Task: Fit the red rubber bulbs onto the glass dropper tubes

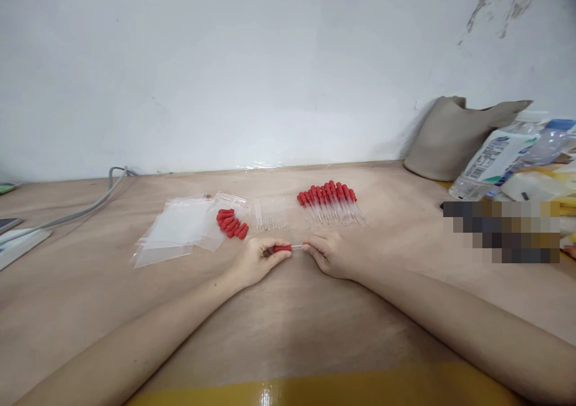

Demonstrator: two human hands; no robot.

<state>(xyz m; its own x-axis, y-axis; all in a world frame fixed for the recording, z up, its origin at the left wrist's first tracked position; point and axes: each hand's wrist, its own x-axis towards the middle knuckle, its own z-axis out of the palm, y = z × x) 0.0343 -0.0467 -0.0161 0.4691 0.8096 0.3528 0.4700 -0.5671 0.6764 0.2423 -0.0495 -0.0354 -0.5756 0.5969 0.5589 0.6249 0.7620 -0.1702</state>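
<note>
Dropper (288, 248) — red bulb in left hand (257, 259), tube in right hand (330, 253).

On the bare plywood surface (288, 334), my left grip (256, 261) and right grip (328, 253) meet at a red-bulbed clear glass dropper (285, 248) lying between them. Behind it lie loose clear glass tubes (269, 214), with loose red rubber bulbs (231, 222) and clear plastic zip bags (177, 229) to their left. A row of assembled red-capped droppers (330, 202) lies behind my right grip, and a grey felt bag (450, 136) sits far right against the wall.
</note>
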